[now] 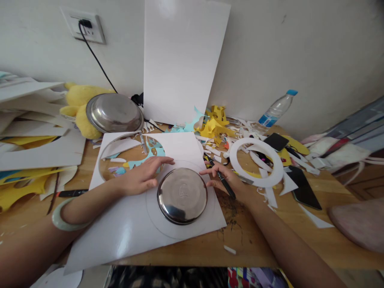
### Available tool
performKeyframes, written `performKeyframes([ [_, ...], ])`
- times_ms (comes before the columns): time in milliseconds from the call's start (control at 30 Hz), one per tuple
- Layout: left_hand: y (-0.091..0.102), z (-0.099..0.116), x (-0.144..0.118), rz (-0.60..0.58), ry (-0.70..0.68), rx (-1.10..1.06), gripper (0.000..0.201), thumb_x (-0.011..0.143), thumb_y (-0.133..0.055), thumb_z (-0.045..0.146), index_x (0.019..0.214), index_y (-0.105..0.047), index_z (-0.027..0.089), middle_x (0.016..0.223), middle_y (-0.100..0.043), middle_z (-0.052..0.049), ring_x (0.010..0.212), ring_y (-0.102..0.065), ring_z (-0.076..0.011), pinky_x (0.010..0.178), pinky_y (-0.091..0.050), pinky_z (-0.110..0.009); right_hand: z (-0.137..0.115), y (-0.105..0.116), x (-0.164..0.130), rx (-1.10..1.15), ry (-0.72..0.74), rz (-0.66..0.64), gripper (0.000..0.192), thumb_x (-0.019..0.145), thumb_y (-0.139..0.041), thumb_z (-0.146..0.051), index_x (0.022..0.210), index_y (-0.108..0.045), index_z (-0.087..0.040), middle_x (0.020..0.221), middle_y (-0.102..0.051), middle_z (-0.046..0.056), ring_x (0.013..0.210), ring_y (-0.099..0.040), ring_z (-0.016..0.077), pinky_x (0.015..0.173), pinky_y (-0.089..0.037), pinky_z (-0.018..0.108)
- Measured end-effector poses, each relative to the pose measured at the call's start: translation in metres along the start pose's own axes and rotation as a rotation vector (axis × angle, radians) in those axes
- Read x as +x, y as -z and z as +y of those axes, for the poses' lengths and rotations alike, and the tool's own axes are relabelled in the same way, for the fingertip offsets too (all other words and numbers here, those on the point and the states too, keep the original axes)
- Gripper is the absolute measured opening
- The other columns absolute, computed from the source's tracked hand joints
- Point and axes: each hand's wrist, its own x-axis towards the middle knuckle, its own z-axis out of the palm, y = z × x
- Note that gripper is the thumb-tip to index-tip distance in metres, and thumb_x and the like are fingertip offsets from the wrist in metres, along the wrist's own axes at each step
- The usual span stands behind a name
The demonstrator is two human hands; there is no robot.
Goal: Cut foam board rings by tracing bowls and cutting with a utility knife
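A shiny steel bowl (183, 196) rests upside down on a white board (126, 224), inside a larger circle drawn in thin line. My left hand (144, 176) lies over the board left of the bowl, fingers stretched out and holding nothing. At the bowl's right side is my right hand (225, 180), with a black pen (225, 184) held in it. Its fingertips are near the bowl's rim; whether they touch it I cannot tell. A big round hole is cut in the board's upper left, and scraps show through it.
A larger metal basin (115, 113) leans on a yellow plush toy (81, 100) at the back left. Paper scraps (214, 124) cover the table's rear. To the right lie a white ring (256, 162) and a phone (303, 187); a water bottle (277, 110) stands behind.
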Motion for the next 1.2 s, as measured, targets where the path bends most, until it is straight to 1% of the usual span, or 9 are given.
performKeyframes([
  [133,-0.001,-0.005,-0.003,0.152,0.087,-0.08,0.066,0.088,-0.006,0.063,0.134,-0.025,0.02,0.128,-0.045,-0.014,0.121,-0.037,-0.0286,0.1,-0.025,-0.047,-0.011,-0.001,-0.002,-0.183,0.03,0.06,0.018,0.082,-0.055,-0.034,0.078,-0.041,-0.024,0.099,-0.062,0.006,0.103,-0.058,0.0218,0.084,-0.048,0.041],
  [267,-0.003,-0.005,-0.003,0.222,0.099,-0.093,0.066,0.088,-0.007,0.063,0.128,-0.035,0.019,0.119,-0.053,-0.013,0.117,-0.041,-0.0293,0.1,-0.023,-0.048,-0.017,-0.004,-0.003,-0.44,0.08,0.297,0.015,0.087,-0.046,-0.036,0.079,-0.049,-0.023,0.094,-0.065,0.006,0.105,-0.056,0.0218,0.094,-0.039,0.042],
  [333,-0.003,-0.002,-0.003,0.224,0.124,-0.096,0.064,0.088,-0.008,0.062,0.126,-0.037,0.019,0.118,-0.054,-0.012,0.116,-0.042,-0.0285,0.1,-0.024,-0.047,-0.016,-0.005,-0.003,-0.486,0.093,0.355,0.016,0.088,-0.044,-0.037,0.083,-0.052,-0.024,0.094,-0.066,0.006,0.106,-0.054,0.022,0.094,-0.038,0.041],
  [467,0.001,0.003,-0.002,0.163,0.104,-0.166,0.061,0.089,-0.014,0.062,0.125,-0.039,0.02,0.118,-0.055,-0.011,0.115,-0.045,-0.0269,0.099,-0.028,-0.045,-0.013,-0.004,-0.003,-0.527,0.13,0.311,0.021,0.09,-0.041,-0.037,0.088,-0.057,-0.024,0.096,-0.065,0.006,0.108,-0.053,0.0216,0.093,-0.038,0.038],
  [600,0.003,0.005,0.0,0.02,0.047,-0.267,0.06,0.087,-0.024,0.064,0.129,-0.035,0.021,0.127,-0.05,-0.013,0.12,-0.042,-0.0279,0.1,-0.028,-0.047,-0.017,-0.006,-0.004,-0.545,0.141,0.32,0.027,0.091,-0.037,-0.038,0.086,-0.059,-0.023,0.094,-0.064,0.006,0.104,-0.055,0.0209,0.092,-0.039,0.037],
  [700,0.0,0.002,-0.001,-0.074,-0.002,-0.212,0.09,0.068,-0.053,0.07,0.137,-0.019,0.023,0.138,-0.036,-0.017,0.129,-0.03,-0.0333,0.103,-0.024,-0.052,-0.017,-0.007,-0.005,-0.532,0.152,0.3,0.027,0.092,-0.035,-0.038,0.086,-0.057,-0.024,0.094,-0.064,0.006,0.101,-0.056,0.0213,0.091,-0.04,0.038],
  [800,-0.008,-0.003,-0.003,-0.106,-0.047,-0.093,0.121,0.05,-0.076,0.06,0.14,-0.001,0.026,0.143,-0.025,-0.021,0.132,-0.021,-0.0369,0.104,-0.02,-0.055,-0.013,-0.007,-0.005,-0.503,0.187,0.298,0.024,0.092,-0.034,-0.038,0.085,-0.054,-0.026,0.094,-0.065,0.005,0.1,-0.057,0.0216,0.091,-0.041,0.039],
  [1067,-0.012,-0.004,-0.004,-0.099,-0.001,0.026,0.122,0.055,-0.079,0.048,0.14,0.006,0.028,0.141,-0.029,-0.02,0.134,-0.015,-0.0372,0.103,-0.022,-0.057,-0.014,-0.01,-0.002,-0.558,0.165,0.324,0.029,0.091,-0.034,-0.039,0.085,-0.059,-0.025,0.091,-0.064,0.006,0.097,-0.056,0.0219,0.088,-0.042,0.038],
  [1200,-0.014,-0.005,-0.004,-0.083,0.005,-0.01,0.123,0.055,-0.079,0.047,0.139,0.009,0.027,0.139,-0.032,-0.023,0.131,-0.026,-0.0366,0.101,-0.025,-0.056,-0.012,-0.009,-0.003,-0.548,0.188,0.301,0.03,0.092,-0.033,-0.038,0.089,-0.06,-0.025,0.093,-0.063,0.005,0.102,-0.054,0.022,0.09,-0.04,0.038],
])
